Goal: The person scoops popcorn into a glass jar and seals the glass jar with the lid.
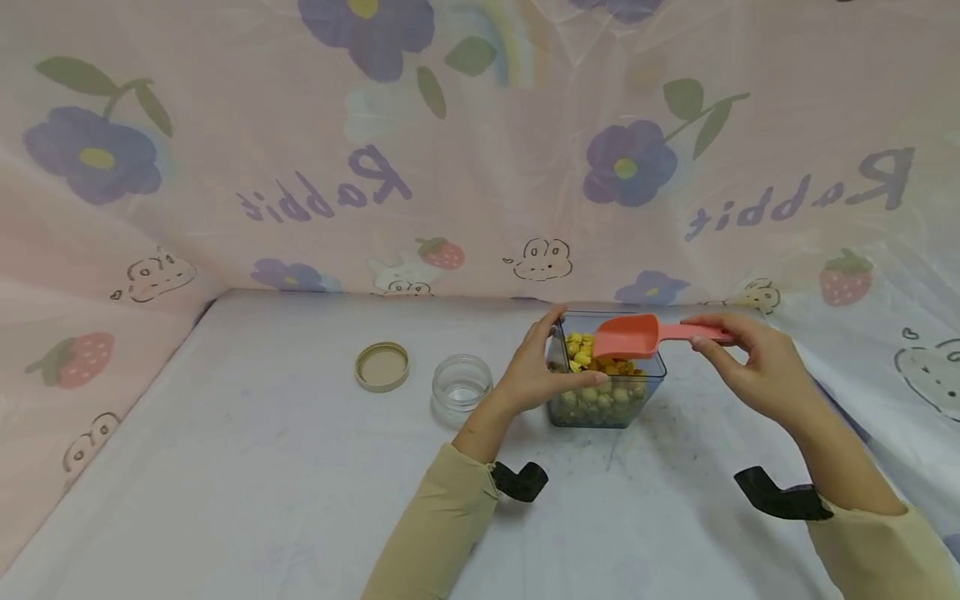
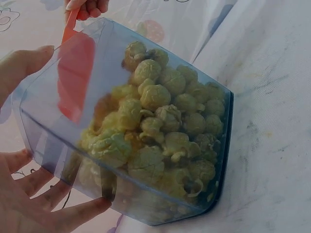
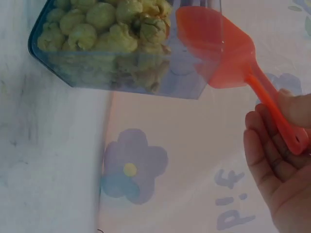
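A clear bluish plastic container holds yellow popcorn and stands upright on the table. My left hand grips it from the left, thumb along the near wall and fingers around the side, as the left wrist view also shows. With thumb and fingers, my right hand pinches the handle of an orange-red scoop. The scoop's bowl dips inside the mouth of the container, above the popcorn, and looks empty. Through the wall in the right wrist view, part of the bowl shows beside the popcorn.
Left of the container stands a small clear jar without a lid. Farther left lies a round gold-coloured lid. A printed cloth forms the back and sides around the white-covered table.
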`<action>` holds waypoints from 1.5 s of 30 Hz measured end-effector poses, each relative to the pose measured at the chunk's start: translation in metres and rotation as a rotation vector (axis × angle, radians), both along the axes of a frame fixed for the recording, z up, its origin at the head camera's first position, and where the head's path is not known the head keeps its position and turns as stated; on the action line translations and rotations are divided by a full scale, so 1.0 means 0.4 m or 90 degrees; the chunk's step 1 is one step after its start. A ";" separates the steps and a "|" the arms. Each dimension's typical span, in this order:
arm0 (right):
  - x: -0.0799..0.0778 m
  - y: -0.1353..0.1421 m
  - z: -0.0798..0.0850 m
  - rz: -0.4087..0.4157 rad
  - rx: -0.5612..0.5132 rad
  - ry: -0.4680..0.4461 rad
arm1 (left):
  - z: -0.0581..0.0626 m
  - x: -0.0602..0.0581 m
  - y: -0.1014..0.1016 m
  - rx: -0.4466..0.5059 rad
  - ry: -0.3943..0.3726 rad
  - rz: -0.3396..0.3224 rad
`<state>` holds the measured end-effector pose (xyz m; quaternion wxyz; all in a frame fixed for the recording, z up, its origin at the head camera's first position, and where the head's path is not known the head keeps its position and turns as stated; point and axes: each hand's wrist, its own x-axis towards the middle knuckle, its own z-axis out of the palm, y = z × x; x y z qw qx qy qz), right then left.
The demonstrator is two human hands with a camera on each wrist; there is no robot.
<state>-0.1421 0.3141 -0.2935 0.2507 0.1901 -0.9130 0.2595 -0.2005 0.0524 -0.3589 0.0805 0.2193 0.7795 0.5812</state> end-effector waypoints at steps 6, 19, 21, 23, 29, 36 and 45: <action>-0.004 0.006 0.029 -0.002 0.049 -0.007 | 0.002 0.002 -0.001 -0.002 0.006 -0.001; -0.004 0.009 0.076 0.003 0.137 -0.016 | 0.004 0.001 -0.003 0.003 0.016 -0.012; -0.006 0.007 0.084 0.014 0.146 -0.013 | 0.004 0.001 -0.003 0.004 0.018 -0.013; -0.009 0.004 0.091 0.020 0.160 -0.013 | 0.004 0.002 -0.003 0.004 0.016 -0.013; -0.019 -0.009 0.099 0.039 0.185 -0.024 | 0.001 0.001 -0.002 0.006 0.010 -0.008; -0.031 -0.016 0.096 0.046 0.190 -0.023 | 0.003 0.003 -0.002 0.006 0.004 -0.005; -0.045 -0.028 0.043 0.070 0.146 -0.029 | 0.005 0.004 -0.001 0.012 -0.004 -0.006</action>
